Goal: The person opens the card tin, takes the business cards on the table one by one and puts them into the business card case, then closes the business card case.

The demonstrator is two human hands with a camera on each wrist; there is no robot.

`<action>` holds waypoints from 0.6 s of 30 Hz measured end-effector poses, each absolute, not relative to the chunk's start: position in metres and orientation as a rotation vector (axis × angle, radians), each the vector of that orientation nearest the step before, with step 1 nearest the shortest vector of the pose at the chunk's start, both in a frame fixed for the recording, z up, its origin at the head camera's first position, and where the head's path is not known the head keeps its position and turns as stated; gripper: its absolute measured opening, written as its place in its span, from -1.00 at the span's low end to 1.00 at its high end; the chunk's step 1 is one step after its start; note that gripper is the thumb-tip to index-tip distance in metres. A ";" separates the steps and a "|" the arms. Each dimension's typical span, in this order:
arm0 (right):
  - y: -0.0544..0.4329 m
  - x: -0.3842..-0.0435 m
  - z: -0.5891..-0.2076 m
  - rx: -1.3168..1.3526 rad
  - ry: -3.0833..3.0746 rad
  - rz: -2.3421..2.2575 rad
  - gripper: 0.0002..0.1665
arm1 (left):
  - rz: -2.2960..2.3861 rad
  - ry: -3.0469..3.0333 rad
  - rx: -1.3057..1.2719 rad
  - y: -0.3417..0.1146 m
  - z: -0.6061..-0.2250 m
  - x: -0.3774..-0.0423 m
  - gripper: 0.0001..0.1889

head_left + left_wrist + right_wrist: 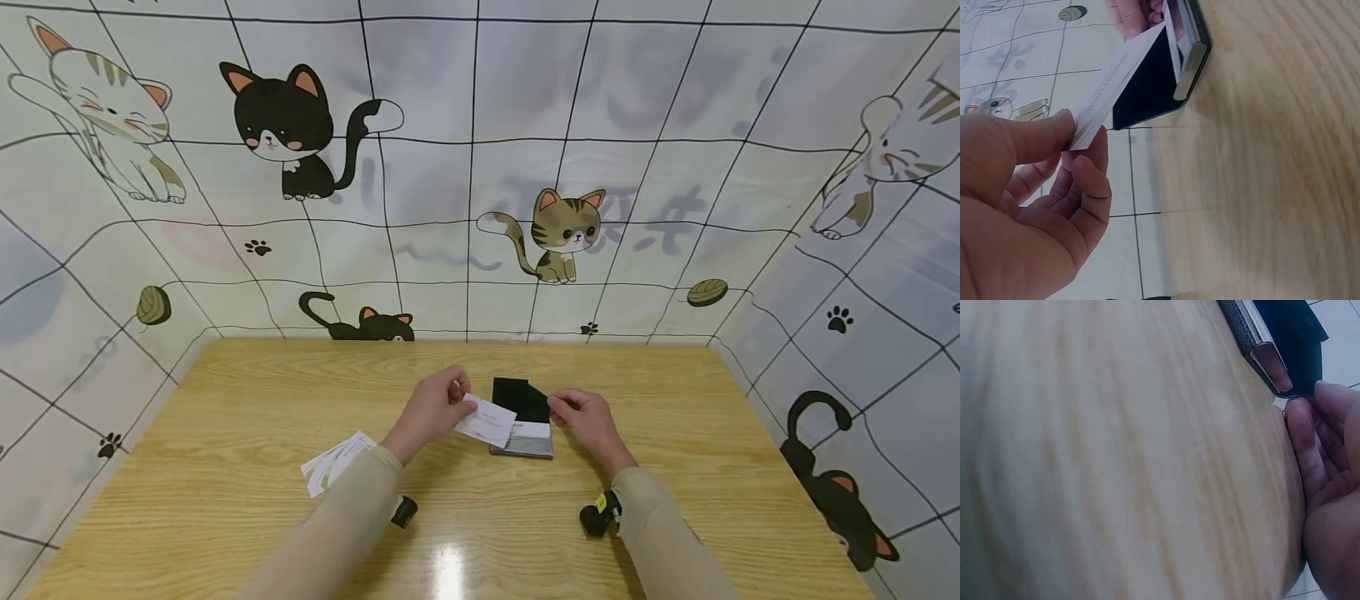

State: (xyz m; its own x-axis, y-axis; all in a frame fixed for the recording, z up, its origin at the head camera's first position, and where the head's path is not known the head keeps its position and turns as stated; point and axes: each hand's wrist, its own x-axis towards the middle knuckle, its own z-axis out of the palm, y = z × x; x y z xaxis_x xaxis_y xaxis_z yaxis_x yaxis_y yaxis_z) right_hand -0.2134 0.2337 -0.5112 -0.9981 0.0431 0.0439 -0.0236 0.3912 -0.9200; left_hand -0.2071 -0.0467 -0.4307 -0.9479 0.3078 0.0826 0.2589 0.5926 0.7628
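A black business card case (521,400) lies on the table with its lid standing back and a silvery metal frame at its front. Between thumb and fingers my left hand (435,407) pinches a white printed business card (487,420), whose far end overlaps the case's left side. In the left wrist view that card (1113,87) slants toward the case, where other white cards show inside the frame. My right hand (590,423) pinches the right edge of the black lid (1294,347) with thumb and forefinger.
Several white cards (335,462) lie fanned out on the wooden table (247,400), left of the case and partly behind the left sleeve. A cloth wall (450,183) with cat drawings rises behind the table's far edge and along both sides.
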 end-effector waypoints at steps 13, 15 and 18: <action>0.233 -0.214 -0.511 -0.048 -2.578 1.692 -0.82 | 1.388 2.730 0.391 -0.016 -0.454 -0.217 -0.77; 0.233 -0.214 -0.512 -0.051 -2.574 1.689 -0.82 | 1.388 2.729 0.380 -0.013 -0.457 -0.218 -0.77; 0.233 -0.214 -0.512 -0.054 -2.569 1.692 -0.82 | 1.384 2.732 0.384 -0.009 -0.461 -0.220 -0.76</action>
State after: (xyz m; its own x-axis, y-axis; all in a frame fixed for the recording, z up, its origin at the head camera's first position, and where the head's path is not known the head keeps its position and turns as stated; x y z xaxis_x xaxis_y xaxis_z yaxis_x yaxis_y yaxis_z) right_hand -0.2143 0.2327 -0.5116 -0.9973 0.0649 0.0352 -0.0067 0.3953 -0.9185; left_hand -0.2197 -0.0087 -0.4607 -0.9675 0.2450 0.0627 0.1955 0.5670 0.8002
